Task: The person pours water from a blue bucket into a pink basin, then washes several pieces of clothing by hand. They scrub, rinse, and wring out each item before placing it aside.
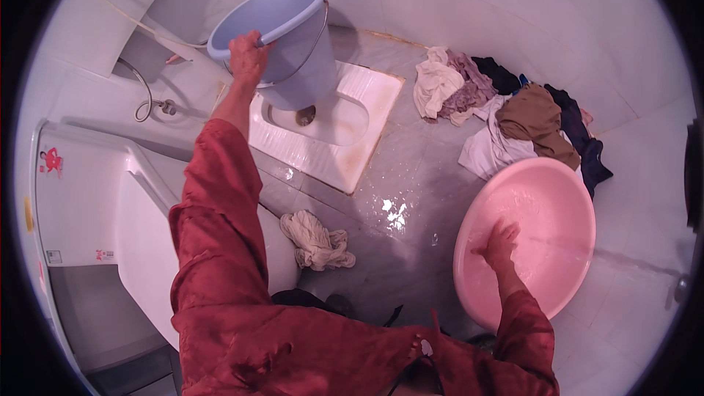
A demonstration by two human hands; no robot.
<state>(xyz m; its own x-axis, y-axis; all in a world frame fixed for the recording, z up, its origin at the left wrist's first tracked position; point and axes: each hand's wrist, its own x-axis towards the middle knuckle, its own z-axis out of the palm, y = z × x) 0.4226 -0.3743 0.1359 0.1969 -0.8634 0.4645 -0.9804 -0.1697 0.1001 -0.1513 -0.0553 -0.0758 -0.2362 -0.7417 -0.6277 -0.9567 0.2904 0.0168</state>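
My left hand (248, 59) is closed over the near rim of a blue-grey bucket (304, 66) with a thin wire handle. The bucket leans over the white squat toilet (367, 136); whether its base touches the toilet I cannot tell. On the right, a large pink basin (557, 213) sits tilted in view on the tiled floor. Inside it my right hand (501, 246) lies with fingers apart, holding nothing. A thin stream of water runs into the basin from a tap (682, 290) on the right wall. Some water shows in the basin.
Beyond the basin lies a heap of clothes, including a brown garment (539, 121) and a cream one (438, 84). A crumpled beige cloth (317, 240) lies near a white washbasin (147, 242) at left. The grey floor (396, 209) is wet. A metal hose (147, 95) hangs on the left wall.
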